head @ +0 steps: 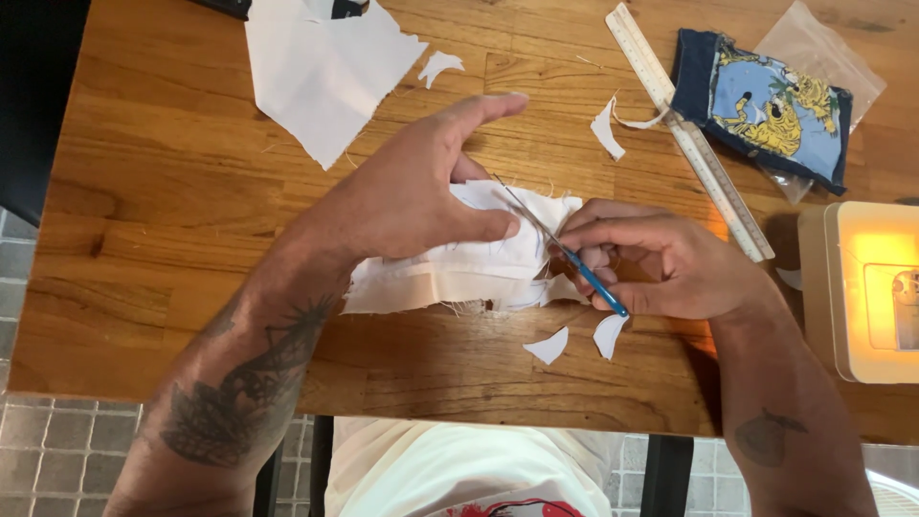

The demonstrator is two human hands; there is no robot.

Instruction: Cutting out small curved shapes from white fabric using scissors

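My left hand [414,194] lies flat on a folded piece of white fabric [459,273] in the middle of the wooden table [172,191], pressing it down with the fingers spread. My right hand [661,263] grips a thin tool with a blue handle and a metal tip [565,251], a seam ripper or small scissors. Its tip points up-left into the fabric's upper edge, close to my left thumb. Frayed threads show along the cloth's edges.
A larger white fabric sheet [325,72] lies at the top left. Small white offcuts [548,347] are scattered about. A white ruler [687,134] runs diagonally at top right beside a blue patterned cloth [766,105] on a clear bag. A lit sewing machine [866,292] stands at the right edge.
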